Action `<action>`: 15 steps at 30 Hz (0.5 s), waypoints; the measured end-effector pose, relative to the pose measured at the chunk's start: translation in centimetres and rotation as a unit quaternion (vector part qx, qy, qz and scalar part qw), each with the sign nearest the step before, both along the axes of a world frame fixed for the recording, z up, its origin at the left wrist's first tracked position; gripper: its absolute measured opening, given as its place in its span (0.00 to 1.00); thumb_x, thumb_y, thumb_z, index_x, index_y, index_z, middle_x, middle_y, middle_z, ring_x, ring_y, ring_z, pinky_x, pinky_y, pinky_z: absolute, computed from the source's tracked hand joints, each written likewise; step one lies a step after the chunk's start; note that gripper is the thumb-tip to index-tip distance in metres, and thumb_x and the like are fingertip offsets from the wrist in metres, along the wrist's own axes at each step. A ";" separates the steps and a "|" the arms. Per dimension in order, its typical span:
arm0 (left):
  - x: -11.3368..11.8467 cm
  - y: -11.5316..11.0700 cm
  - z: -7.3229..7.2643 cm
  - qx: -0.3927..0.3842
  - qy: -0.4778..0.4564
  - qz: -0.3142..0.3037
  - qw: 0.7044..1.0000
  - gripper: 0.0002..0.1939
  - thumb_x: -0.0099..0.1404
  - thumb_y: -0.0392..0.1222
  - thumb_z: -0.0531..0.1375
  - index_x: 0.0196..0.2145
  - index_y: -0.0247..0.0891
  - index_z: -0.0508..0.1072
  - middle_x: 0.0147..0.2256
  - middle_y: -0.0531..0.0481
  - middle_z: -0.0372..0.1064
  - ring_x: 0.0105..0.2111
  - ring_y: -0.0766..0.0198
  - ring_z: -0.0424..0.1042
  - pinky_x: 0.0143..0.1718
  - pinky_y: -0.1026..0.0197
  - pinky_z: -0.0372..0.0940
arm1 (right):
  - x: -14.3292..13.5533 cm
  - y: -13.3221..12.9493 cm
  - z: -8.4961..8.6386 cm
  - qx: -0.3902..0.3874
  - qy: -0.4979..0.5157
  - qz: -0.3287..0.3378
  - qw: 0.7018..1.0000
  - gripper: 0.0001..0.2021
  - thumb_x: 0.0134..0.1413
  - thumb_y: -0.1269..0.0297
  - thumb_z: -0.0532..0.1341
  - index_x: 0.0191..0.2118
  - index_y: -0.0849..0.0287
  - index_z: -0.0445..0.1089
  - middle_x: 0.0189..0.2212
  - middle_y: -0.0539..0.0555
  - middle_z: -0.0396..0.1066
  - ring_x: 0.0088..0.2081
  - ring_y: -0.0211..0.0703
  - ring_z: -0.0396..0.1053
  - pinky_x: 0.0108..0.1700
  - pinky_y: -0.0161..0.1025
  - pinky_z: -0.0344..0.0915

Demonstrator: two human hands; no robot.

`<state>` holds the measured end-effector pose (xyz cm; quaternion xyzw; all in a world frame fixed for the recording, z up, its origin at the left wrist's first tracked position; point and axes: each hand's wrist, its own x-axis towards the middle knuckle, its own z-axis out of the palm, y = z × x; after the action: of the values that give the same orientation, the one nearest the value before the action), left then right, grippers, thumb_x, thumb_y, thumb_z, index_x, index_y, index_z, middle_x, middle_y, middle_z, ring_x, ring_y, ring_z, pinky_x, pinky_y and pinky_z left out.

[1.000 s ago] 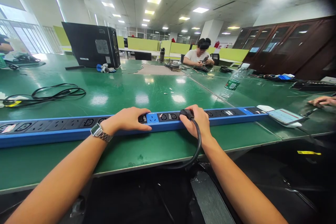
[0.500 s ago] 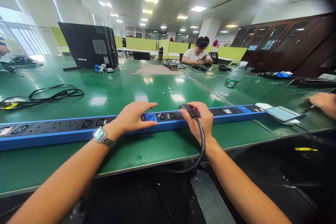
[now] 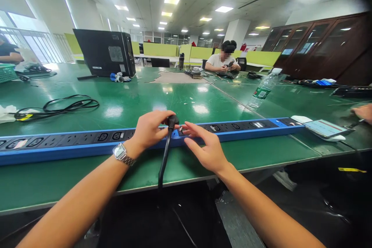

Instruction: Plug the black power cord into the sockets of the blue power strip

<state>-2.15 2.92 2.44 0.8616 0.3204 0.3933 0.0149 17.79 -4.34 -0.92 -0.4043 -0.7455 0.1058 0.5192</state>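
Between your left thumb and fingers sits the black plug (image 3: pixel 173 120), just above the long blue power strip (image 3: pixel 87 150), with its cord (image 3: pixel 164 159) running down toward you and over the near edge of the green table (image 3: pixel 145 97). Your left hand (image 3: pixel 147 128) has a narrow pinch on it; your right hand (image 3: pixel 207 148) is parted and holds nothing, its fingertips just beside the plug, over the strip.

Judging by its looks, the plug will feel light, hard and tough, with moulded sides that shouldn't slip much. The cord looks thick and springy, so its hanging length may tug or twist the plug toward you. Take hold by the plug's rigid body rather than the cord. The strip beneath your grip looks stiff and fairly heavy; its long blue sides would give your fingers a steady hold.

Half a second ago, your right hand had the plug, farther along the strip, while your left was spread over the blue socket section. Now the plug is at your left fingertips, and the cord's wide curve has become a steeper drop.
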 end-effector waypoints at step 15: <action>-0.1 0.3 0.1 -0.094 0.047 0.062 0.992 0.15 0.63 0.54 0.60 0.36 0.40 0.77 0.29 0.51 0.77 0.28 0.64 0.72 0.27 0.66 0.59 | 0.0 -0.4 -2.0 0.089 -0.173 -0.104 0.975 0.09 0.56 0.63 0.61 0.42 0.57 0.75 0.48 0.59 0.75 0.51 0.52 0.71 0.53 0.53 0.66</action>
<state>-2.26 3.17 2.54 0.8522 0.4095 0.3207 0.0563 17.82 -4.72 -2.90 -0.4443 -0.7840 -0.0869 0.4248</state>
